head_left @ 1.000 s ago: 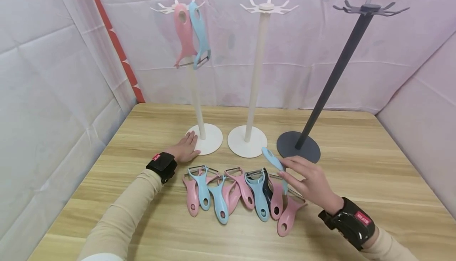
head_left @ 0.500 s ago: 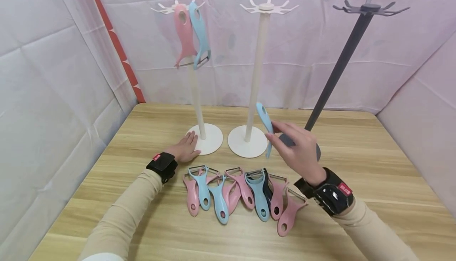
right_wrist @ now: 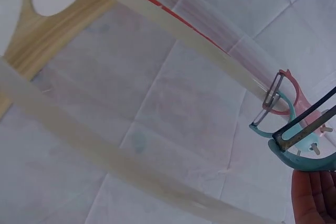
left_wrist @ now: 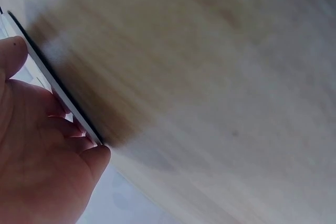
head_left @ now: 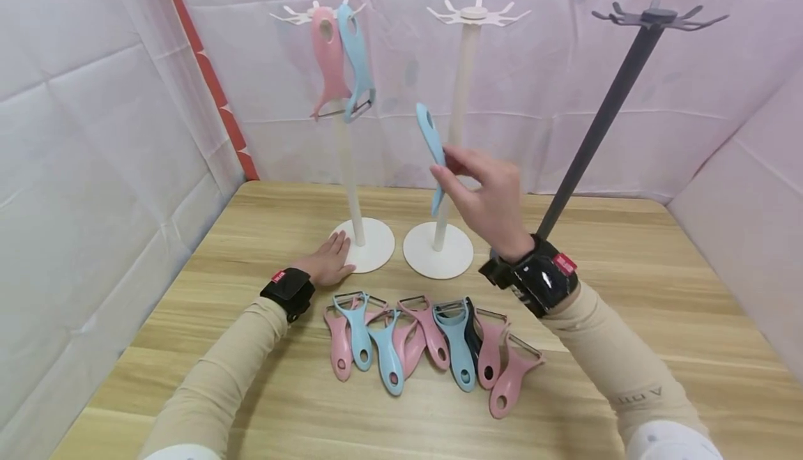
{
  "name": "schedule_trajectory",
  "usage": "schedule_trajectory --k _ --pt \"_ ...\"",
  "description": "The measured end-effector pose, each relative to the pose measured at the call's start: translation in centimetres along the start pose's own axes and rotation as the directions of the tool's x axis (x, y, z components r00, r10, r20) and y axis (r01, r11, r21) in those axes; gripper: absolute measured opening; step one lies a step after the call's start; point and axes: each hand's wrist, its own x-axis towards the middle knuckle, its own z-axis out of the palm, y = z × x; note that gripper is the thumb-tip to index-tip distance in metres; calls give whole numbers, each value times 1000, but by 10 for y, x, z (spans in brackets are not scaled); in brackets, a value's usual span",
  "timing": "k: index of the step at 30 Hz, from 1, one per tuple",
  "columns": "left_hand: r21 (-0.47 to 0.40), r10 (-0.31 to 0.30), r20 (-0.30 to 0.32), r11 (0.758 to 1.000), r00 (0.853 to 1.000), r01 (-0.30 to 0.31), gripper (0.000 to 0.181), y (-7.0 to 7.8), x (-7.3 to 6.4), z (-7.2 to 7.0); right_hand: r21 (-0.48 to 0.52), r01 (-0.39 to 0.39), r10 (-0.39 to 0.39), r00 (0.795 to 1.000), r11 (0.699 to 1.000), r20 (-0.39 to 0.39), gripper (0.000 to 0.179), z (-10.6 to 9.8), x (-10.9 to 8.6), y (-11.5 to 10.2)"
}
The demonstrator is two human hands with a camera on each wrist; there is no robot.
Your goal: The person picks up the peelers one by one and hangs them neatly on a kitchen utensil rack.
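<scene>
My right hand (head_left: pixel 489 198) pinches a light blue peeler (head_left: pixel 431 132) between thumb and fingers, its holed handle end pointing up. It is raised in front of the middle white stand (head_left: pixel 469 56). In the right wrist view the peeler's blade end (right_wrist: pixel 302 163) shows close by, above the fingers (right_wrist: pixel 310 198). My left hand (head_left: pixel 327 261) rests with straight fingers on the round base (head_left: pixel 375 247) of the left white stand; the left wrist view shows the hand (left_wrist: pixel 42 166) at the base's edge. From that stand's hooks hang a pink peeler (head_left: pixel 329 63) and a blue peeler (head_left: pixel 357 56).
A row of pink, blue and black peelers, including a pink one (head_left: pixel 511 380) at its right end, lies on the wooden table (head_left: pixel 627 293) nearer me, some overlapping. A dark stand (head_left: pixel 605 111) with bare hooks stands at the right. Pale cloth walls (head_left: pixel 401 146) enclose the table.
My right hand has lifted the blue peeler up from over the row and carried it leftward, from near the dark stand to the middle stand's pole. The left hand stays put.
</scene>
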Motion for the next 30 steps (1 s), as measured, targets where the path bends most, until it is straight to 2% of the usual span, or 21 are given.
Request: schedule_trajectory --k 3,8,11,14,18,23,30 --pt "36 -23 17 999 1000 22 65 6 -2 -2 35 -24 25 1000 999 -18 20 6 18 -1" --pt "94 2 4 996 1000 -3 63 11 -6 -4 56 -76 80 994 996 -80 20 15 46 -1" --pt "92 17 -10 996 1000 -16 62 12 -7 -5 38 -115 118 989 993 -94 21 21 59 -1" --pt "102 7 -11 995 1000 -6 63 12 -6 -4 32 -217 219 973 976 -73 23 25 72 0" --pt "110 -7 -7 994 1000 8 64 12 -4 -3 25 -345 346 937 938 -42 25 31 87 2" --pt "110 -8 -2 994 1000 8 64 14 -4 -3 0 -374 374 927 928 -19 25 40 102 7" --pt "110 -14 3 994 1000 14 65 16 -6 -4 -105 -405 408 913 908 7 24 54 123 10"
